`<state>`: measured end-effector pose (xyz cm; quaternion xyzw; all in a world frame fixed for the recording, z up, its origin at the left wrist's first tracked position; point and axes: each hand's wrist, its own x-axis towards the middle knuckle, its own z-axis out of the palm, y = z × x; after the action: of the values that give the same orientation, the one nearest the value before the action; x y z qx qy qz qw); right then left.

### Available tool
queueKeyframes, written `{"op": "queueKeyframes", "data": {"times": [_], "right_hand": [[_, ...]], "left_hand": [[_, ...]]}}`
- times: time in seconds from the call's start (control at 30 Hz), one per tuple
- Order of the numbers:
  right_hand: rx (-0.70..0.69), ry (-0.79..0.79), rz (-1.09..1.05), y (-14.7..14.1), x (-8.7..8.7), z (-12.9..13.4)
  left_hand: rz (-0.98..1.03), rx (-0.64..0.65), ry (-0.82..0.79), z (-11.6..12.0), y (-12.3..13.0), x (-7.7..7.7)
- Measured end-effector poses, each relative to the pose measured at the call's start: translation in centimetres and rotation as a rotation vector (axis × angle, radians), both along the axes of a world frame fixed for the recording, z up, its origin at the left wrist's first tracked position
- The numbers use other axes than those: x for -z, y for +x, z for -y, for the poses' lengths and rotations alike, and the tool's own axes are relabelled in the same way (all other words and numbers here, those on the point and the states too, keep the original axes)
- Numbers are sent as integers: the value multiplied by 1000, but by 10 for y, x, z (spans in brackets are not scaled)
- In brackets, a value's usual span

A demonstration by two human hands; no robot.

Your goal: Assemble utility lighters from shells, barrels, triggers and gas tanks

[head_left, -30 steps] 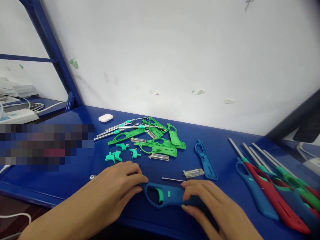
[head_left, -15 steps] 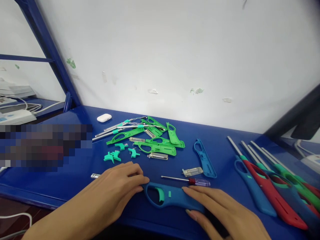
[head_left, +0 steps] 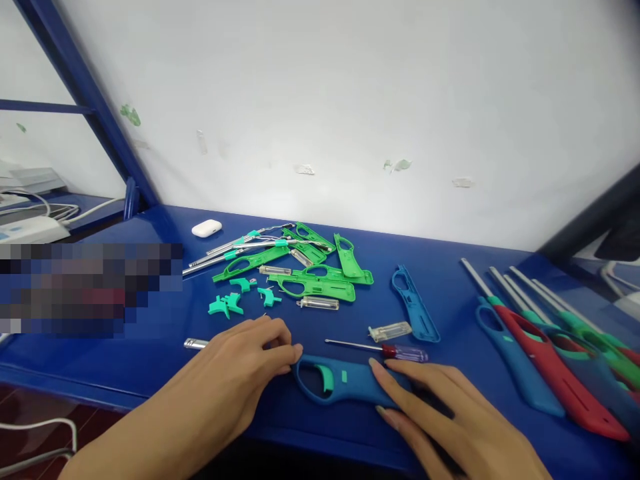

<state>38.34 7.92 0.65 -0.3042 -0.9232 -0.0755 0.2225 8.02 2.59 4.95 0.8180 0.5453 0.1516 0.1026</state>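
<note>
A blue gas lighter (head_left: pixel 357 380) with a green trigger lies flat near the front edge of the desk. My left hand (head_left: pixel 250 360) is closed around its front end and hides most of the metal tube (head_left: pixel 195 344), whose tip sticks out on the left. At the other end, my right hand (head_left: pixel 445 407) grips the handle, fingers on the far side and thumb on the near side. Just beyond the lighter lies a screwdriver (head_left: pixel 400 353) with a clear purple-red handle. A clear fuel tank (head_left: pixel 390 331) and a blue half shell (head_left: pixel 415 303) rest behind it.
Green half shells (head_left: pixel 320 288), metal tubes with wires (head_left: pixel 235 252), clear tanks (head_left: pixel 319 303) and green triggers (head_left: pixel 226 305) lie behind my left hand. Several whole lighters (head_left: pixel 550 360) are on the right. A white earbud case (head_left: pixel 207 229) sits far left, near a blurred-out area.
The view has shifted slightly. Both hands stay on the lighter, and the right fingers have moved a little on the handle. The other parts lie as before.
</note>
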Motion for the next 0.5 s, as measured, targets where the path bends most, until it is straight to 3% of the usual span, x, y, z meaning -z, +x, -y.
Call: {"op": "queueKeyframes", "data": {"times": [0.3, 0.5], "right_hand": [[52, 104, 58, -17, 9, 2], [-12, -70, -115, -29, 12, -3]], "left_hand": [[-204, 7, 77, 6, 6, 0], [-163, 51, 299, 12, 10, 2]]}}
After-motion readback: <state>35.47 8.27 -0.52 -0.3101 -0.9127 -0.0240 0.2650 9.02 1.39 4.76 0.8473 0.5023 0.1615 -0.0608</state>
